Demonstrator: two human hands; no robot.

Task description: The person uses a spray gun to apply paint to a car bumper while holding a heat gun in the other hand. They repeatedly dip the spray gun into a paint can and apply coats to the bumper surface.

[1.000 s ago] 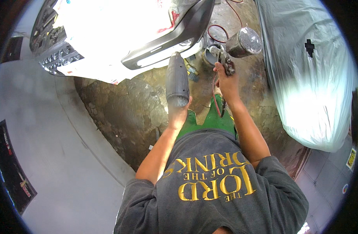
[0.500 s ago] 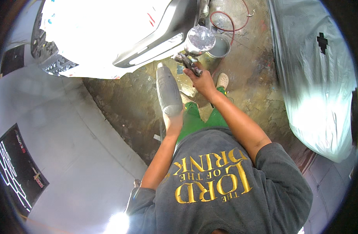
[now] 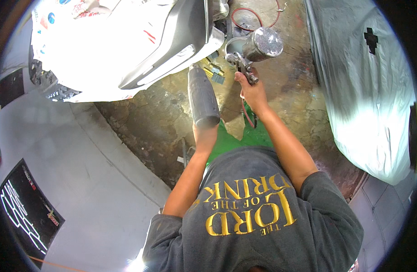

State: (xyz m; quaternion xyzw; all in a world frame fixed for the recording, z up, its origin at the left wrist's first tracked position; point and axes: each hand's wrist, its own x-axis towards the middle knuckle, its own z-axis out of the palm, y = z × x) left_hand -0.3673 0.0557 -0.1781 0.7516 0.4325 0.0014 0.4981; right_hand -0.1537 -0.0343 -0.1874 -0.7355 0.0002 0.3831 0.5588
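Note:
A dark grey heat gun (image 3: pixel 202 97) with a short metal nozzle is in my left hand (image 3: pixel 205 135), which is closed round its handle beneath the body. Its nozzle points away from me, close to the lower edge of a dark grey and silver vehicle panel (image 3: pixel 186 41). My right hand (image 3: pixel 255 94) is wrapped round a metal spray gun (image 3: pixel 241 67). A paint-stained round metal cup (image 3: pixel 266 44) sits on the spray gun, tilted to the right. A reddish hose (image 3: pixel 248 115) hangs below that hand. Most of my left fingers are hidden by the heat gun.
White printed sheeting (image 3: pixel 99 50) covers much of the vehicle. Behind the cup stands a bucket (image 3: pixel 236 44), partly hidden. Small blocks (image 3: pixel 215 75) lie on the stained floor (image 3: pixel 288 95). A red hose (image 3: pixel 249 10) curls at the back. Pale plastic sheeting (image 3: pixel 363 104) drapes at the right.
My right hand and the spray gun have moved right, away from the panel, and the cup now leans right. The heat gun has shifted slightly right and its nozzle turned. The view has shifted.

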